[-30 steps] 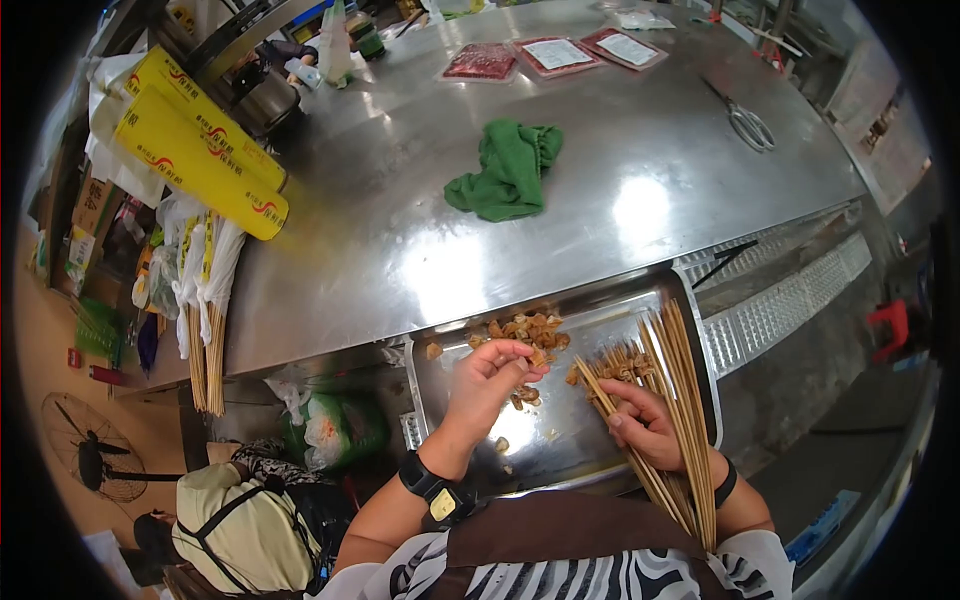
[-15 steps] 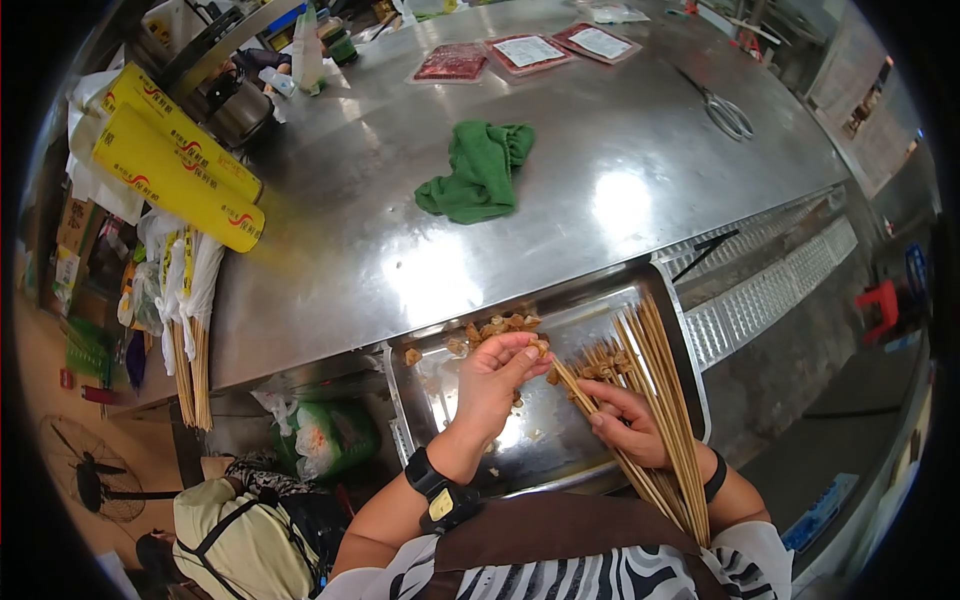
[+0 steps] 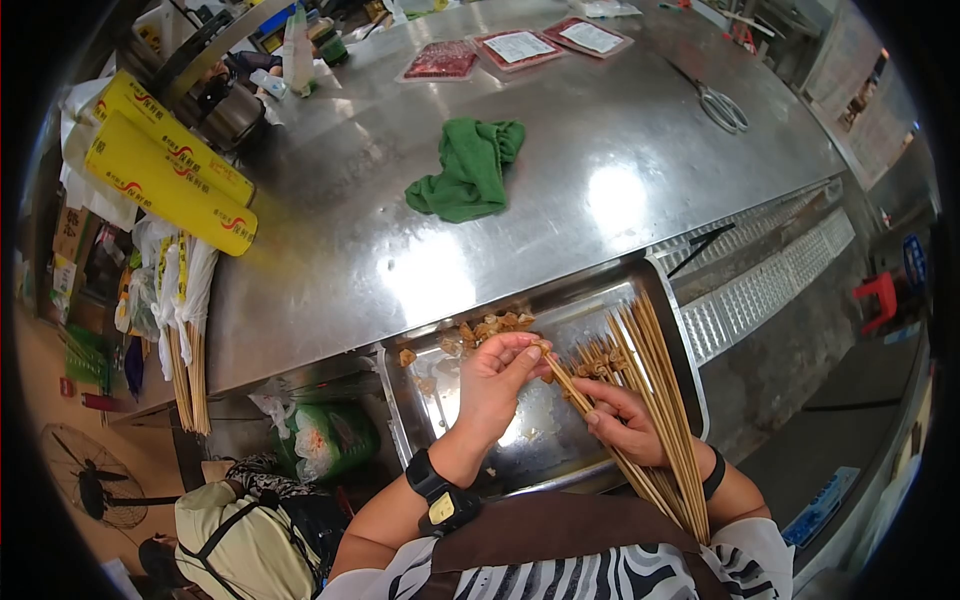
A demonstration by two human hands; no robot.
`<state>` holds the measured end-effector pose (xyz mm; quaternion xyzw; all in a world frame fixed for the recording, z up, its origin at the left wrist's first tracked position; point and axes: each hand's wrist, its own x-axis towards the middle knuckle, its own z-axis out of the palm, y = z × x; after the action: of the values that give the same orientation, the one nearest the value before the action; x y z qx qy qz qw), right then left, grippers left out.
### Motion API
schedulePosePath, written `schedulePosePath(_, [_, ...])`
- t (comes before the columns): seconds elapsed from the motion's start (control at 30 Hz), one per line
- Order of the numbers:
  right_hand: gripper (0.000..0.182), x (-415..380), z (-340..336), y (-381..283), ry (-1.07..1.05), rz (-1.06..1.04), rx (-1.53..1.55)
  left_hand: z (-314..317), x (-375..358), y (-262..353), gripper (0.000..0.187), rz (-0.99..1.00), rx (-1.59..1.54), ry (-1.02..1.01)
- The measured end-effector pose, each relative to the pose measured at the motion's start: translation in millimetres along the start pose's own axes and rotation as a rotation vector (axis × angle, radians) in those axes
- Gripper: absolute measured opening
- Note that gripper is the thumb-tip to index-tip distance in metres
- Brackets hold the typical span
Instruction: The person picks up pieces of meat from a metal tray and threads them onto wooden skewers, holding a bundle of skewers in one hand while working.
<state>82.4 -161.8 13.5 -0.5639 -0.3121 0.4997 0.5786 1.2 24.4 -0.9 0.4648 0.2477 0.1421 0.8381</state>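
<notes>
- Over the metal tray, the left hand (image 3: 492,385) has its thumb and fingertips pinched together on a small brown piece (image 3: 542,347).
- That piece sits right at the tips of the wooden skewers (image 3: 568,385); from where I stand, I can't tell whether it is threaded on.
- The right hand (image 3: 628,425) is curled round those skewers, thumb and fingers closed on them, tips slanting toward the left hand.
- Just beyond the right hand, more skewers carrying brown pieces (image 3: 603,360) lie bunched over the metal tray (image 3: 585,305).
- Long bare sticks (image 3: 665,370) slant beside them, running down along the right forearm.
- A loose heap of brown pieces (image 3: 495,325) lies at the tray's far side.
- On the steel tabletop (image 3: 330,220) beyond rest a crumpled green cloth (image 3: 465,170), scissors (image 3: 722,108) and flat packs of red meat (image 3: 517,48).
- Yellow rolls (image 3: 170,180) stick out at the left.
- Low on the left, a person (image 3: 235,535) wears dark straps over a pale top.
</notes>
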Motion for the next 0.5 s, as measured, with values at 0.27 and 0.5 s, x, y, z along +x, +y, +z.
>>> schedulePosePath(0.27, [0.045,0.8,0.0,-0.5,0.027,-0.016,-0.038,-1.7,0.4,-1.7,0.015,-0.012,-0.066,-0.040])
schedulePosePath(0.5, [0.044,0.3,0.2,0.2,0.036,-0.019,-0.046,-1.3,-1.3,-0.9,0.017,-0.047,-0.081,-0.049])
